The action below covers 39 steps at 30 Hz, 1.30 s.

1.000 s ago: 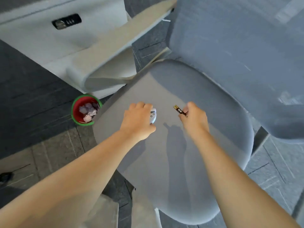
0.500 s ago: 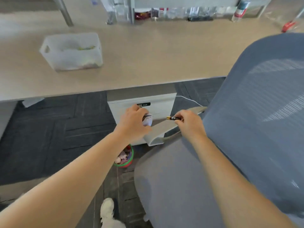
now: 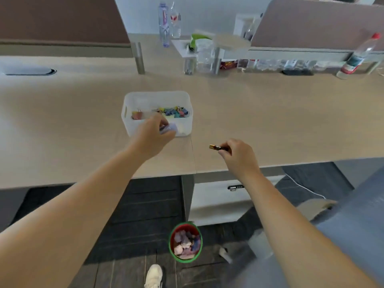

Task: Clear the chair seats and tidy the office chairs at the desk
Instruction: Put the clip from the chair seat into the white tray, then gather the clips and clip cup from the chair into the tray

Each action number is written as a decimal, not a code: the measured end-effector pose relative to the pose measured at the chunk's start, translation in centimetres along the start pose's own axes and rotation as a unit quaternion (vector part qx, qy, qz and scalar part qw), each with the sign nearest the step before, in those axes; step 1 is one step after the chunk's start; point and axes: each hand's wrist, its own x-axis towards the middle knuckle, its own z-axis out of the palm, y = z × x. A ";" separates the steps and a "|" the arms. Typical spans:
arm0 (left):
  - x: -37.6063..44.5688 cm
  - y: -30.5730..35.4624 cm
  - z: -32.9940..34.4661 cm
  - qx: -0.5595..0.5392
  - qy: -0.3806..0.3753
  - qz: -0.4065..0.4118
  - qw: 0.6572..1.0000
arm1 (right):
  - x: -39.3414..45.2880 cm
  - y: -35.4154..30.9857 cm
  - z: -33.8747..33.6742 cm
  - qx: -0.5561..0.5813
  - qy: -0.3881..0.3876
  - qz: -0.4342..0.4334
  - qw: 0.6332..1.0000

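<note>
Head view | wooden desk (image 3: pixel 270 121) | hands: left (image 3: pixel 151 134) grips pale object, right (image 3: pixel 239 156) pinches battery (image 3: pixel 218 147)

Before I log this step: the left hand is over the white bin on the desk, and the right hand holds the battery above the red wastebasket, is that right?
Not quite: in the head view the right hand holds the battery above the desk, not the red wastebasket, which stands on the floor below. The left hand is indeed over the white bin.

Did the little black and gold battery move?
Yes. The black and gold battery in the right hand went from the chair seat up over the wooden desk.
</note>
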 end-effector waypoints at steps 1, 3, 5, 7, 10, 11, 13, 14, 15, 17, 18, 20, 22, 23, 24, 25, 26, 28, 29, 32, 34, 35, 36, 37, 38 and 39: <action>1.9 -0.8 -1.2 0.004 0.010 0.003 1.000 | 1.6 -1.1 0.6 0.002 0.005 0.004 1.000; 5.5 -2.1 -3.0 0.018 0.017 0.009 1.000 | 4.7 -3.1 1.5 0.006 0.018 0.006 1.000; 9.2 -3.4 -4.0 0.057 0.001 0.016 0.998 | 7.3 -4.5 2.4 0.006 0.027 0.007 1.000; 12.5 -4.8 -3.9 0.105 -0.023 0.018 0.994 | 9.4 -5.3 3.1 0.007 0.031 0.012 0.999; 16.2 -6.7 -2.6 0.147 -0.090 -0.002 0.985 | 12.1 -6.0 4.2 0.009 0.031 0.020 0.999; 17.1 -7.3 -1.9 0.149 -0.114 -0.012 0.982 | 12.8 -6.2 4.6 0.007 0.027 0.023 0.999; 18.3 -8.2 -0.9 0.150 -0.169 -0.020 0.974 | 14.2 -6.7 5.1 0.000 0.013 0.026 1.000; 18.7 -8.4 -0.5 0.149 -0.189 -0.028 0.970 | 14.9 -7.0 5.3 -0.004 0.005 0.027 1.000; 19.0 -8.4 -0.4 0.146 -0.200 -0.034 0.968 | 15.6 -7.4 5.6 -0.006 -0.004 0.026 1.000; 19.4 -8.6 -0.5 0.130 -0.201 -0.042 0.970 | 17.0 -8.2 6.3 -0.012 -0.022 0.022 0.999; 19.6 -8.7 -0.7 0.121 -0.193 -0.040 0.973 | 17.7 -8.6 6.7 -0.017 -0.032 0.019 0.999; 19.6 -8.9 -1.2 0.109 -0.168 -0.036 0.979 | 19.0 -9.3 7.7 -0.038 -0.054 0.015 0.998; 19.3 -9.2 -1.9 0.105 -0.151 -0.041 0.982 | 19.9 -9.7 8.7 -0.068 -0.080 0.013 0.994; 19.1 -9.4 -2.2 0.105 -0.147 -0.041 0.983 | 20.1 -9.9 9.1 -0.080 -0.091 0.014 0.993; 18.9 -9.6 -2.4 0.104 -0.145 -0.037 0.983 | 20.3 -10.0 9.3 -0.088 -0.097 0.016 0.991; 18.6 -9.7 -2.7 0.101 -0.143 -0.033 0.984 | 20.3 -10.1 9.4 -0.091 -0.100 0.019 0.991; 18.2 -9.8 -2.9 0.095 -0.139 -0.034 0.985 | 20.2 -10.3 9.4 -0.091 -0.101 0.019 0.991; 17.1 -9.9 -3.5 0.086 -0.125 -0.041 0.988 | 19.8 -10.7 9.0 -0.090 -0.099 0.010 0.991; 16.5 -9.9 -3.9 0.083 -0.115 -0.045 0.989 | 19.4 -11.1 8.8 -0.088 -0.098 0.002 0.991; 14.0 -9.9 -5.2 0.067 -0.086 -0.067 0.992 | 17.9 -12.9 8.4 -0.071 -0.093 -0.039 0.992; 11.7 -10.1 -6.5 0.060 -0.062 -0.086 0.993 | 16.3 -14.7 8.6 -0.070 -0.100 -0.081 0.989; 10.4 -10.3 -7.3 0.063 -0.048 -0.097 0.992 | 15.4 -15.7 8.8 -0.072 -0.108 -0.106 0.986; 8.9 -10.6 -8.0 0.068 -0.033 -0.107 0.991 | 14.5 -16.7 9.0 -0.075 -0.119 -0.132 0.981; 7.2 -11.0 -8.9 0.076 -0.016 -0.119 0.990 | 13.3 -17.7 9.3 -0.076 -0.129 -0.161 0.975; 5.2 -11.4 -9.7 0.085 0.000 -0.134 0.987 | 12.1 -18.8 9.7 -0.076 -0.142 -0.188 0.969; 3.2 -11.8 -10.5 0.092 0.015 -0.154 0.984 | 10.9 -19.8 10.1 -0.074 -0.155 -0.215 0.961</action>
